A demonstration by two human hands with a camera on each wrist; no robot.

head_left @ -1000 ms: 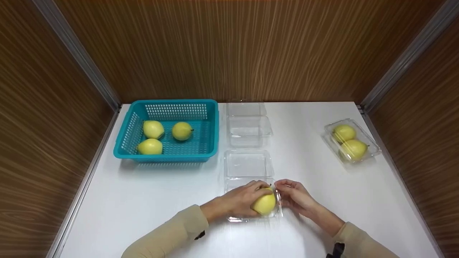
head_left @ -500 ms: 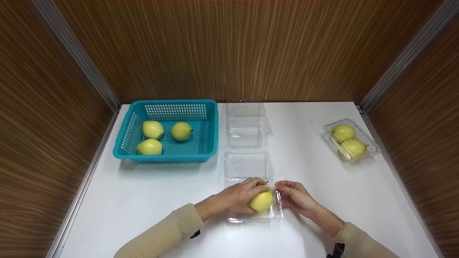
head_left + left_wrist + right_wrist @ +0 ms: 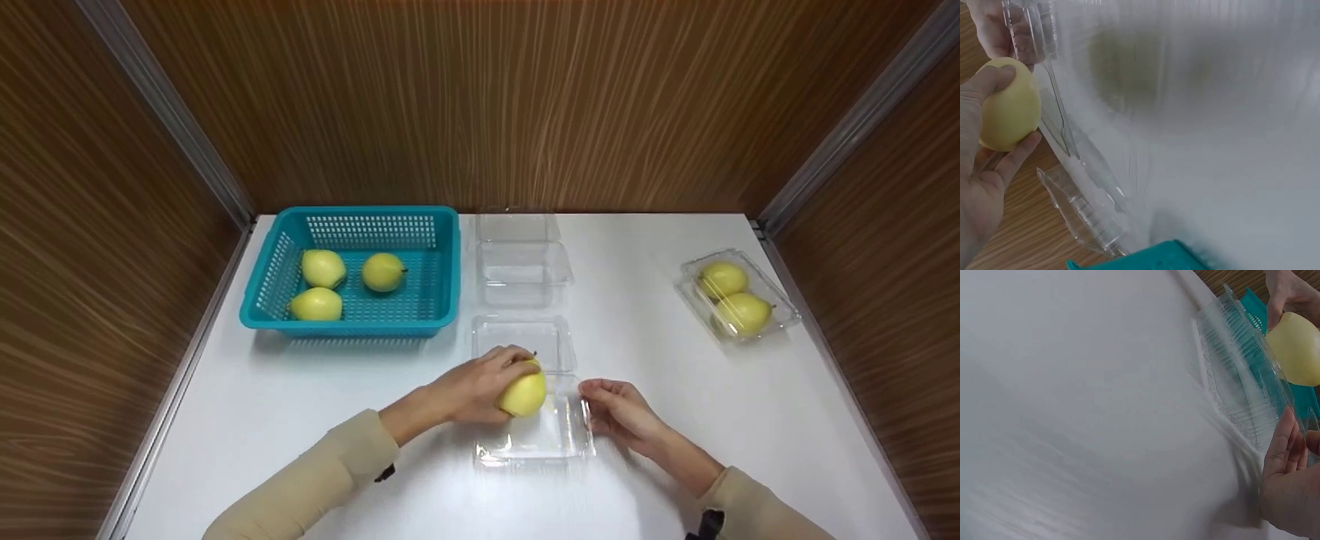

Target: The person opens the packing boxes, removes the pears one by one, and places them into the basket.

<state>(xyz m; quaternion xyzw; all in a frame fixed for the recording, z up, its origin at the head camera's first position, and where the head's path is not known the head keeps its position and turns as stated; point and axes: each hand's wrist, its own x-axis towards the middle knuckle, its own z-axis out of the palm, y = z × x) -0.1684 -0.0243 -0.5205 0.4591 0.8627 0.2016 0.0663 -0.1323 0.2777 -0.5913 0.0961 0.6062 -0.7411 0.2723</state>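
Yellow and rounded, a pear (image 3: 526,396) sat in the grip of the left hand (image 3: 474,388) in the head view, over the back left part of a clear plastic tray (image 3: 559,435); whether it touched the plastic could not be told. The tray's lid (image 3: 559,341) lay folded back, away from the person. Well apart from the left hand, the right hand (image 3: 621,414) pinched the tray's right rim near its back corner. A second clear container (image 3: 523,270), also opened out, lay behind the lid. To the left, a teal basket (image 3: 352,325) held three more pears (image 3: 383,272), two at its left end and one nearer the middle. Far to the right, a closed clear box (image 3: 781,313) stood turned at an angle, with two pears (image 3: 744,313) inside. All of these were on a white table (image 3: 637,300) backed by a wood-grained panel (image 3: 525,105), and beige sleeves (image 3: 349,457) covered both forearms. From the left wrist, the left hand was seen clasping the pear on two sides, with the right hand just beyond it at the clear rim. From the right wrist, the right hand held the tray's edge, and the pear showed past that edge, gripped by the left hand, with teal basket mesh behind.
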